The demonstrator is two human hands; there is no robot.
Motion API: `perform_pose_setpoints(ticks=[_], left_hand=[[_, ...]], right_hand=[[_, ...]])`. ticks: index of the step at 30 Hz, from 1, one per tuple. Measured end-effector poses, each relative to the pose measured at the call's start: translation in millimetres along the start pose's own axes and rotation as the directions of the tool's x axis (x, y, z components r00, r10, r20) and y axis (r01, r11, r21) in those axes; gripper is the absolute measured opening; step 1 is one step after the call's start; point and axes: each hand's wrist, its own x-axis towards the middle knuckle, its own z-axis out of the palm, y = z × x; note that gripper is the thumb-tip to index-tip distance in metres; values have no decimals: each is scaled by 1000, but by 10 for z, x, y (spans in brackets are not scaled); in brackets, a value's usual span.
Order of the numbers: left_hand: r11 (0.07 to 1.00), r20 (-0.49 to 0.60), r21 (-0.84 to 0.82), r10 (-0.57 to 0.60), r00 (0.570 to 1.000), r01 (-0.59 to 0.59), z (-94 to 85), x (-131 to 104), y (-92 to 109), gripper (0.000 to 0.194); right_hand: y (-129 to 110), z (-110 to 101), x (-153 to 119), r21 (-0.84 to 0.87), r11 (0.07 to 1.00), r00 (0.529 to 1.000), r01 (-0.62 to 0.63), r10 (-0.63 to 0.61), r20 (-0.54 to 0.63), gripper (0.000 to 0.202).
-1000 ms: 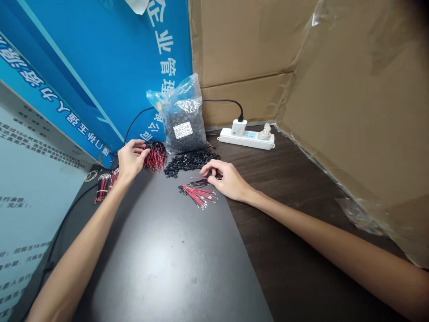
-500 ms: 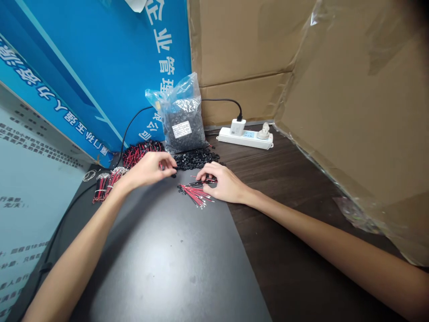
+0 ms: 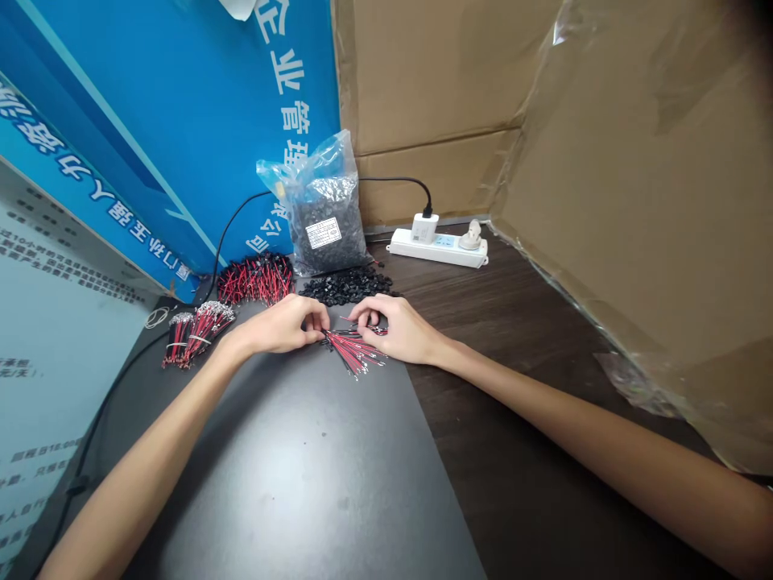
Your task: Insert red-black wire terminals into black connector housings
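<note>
My left hand [image 3: 295, 324] is closed in a pinch, with a small black plastic connector at its fingertips, mostly hidden by the fingers. It is beside the black-tipped ends of a fanned pile of red and black wires [image 3: 350, 351] on the grey mat. Over that pile, my right hand [image 3: 398, 329] is closed on several red and black wires [image 3: 378, 329], whose ends poke out toward the left hand. Just behind both hands lies a heap of loose black connectors [image 3: 347, 286].
A clear bag of black parts [image 3: 329, 234] stands behind the heap. More red and black wires [image 3: 257, 279] are piled left of it. Banded wire bundles [image 3: 196, 334] lie at the left. A white power strip [image 3: 438, 247] sits at the back right, before cardboard walls [image 3: 447, 80].
My left hand has moved down and slightly right, from the edge of the connector heap to the wire ends near my right hand. My right hand stays almost in place, still holding wires.
</note>
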Motion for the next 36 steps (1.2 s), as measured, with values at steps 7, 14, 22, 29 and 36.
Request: perform_pose_setpoints(ticks=[7, 14, 22, 29, 36], left_hand=[[993, -96, -106, 35, 995, -45, -37, -3, -45, 16], [966, -206, -233, 59, 977, -108, -42, 18, -51, 20], [839, -571, -506, -153, 807, -199, 350, 201, 12, 23], [775, -603, -591, -238, 761, -226, 685, 261, 139, 17], [782, -618, -572, -213, 757, -247, 731, 254, 143, 16]], right_hand=[[4, -13, 12, 97, 994, 999, -45, 47, -24, 23], [40, -32, 37, 191, 980, 994, -56, 72, -78, 18], [159, -10, 44, 140, 990, 982, -31, 56, -182, 27], [179, 20, 70, 397, 913, 957, -90, 190, -220, 19], [134, 5, 86, 582, 801, 941, -141, 291, -172, 37]])
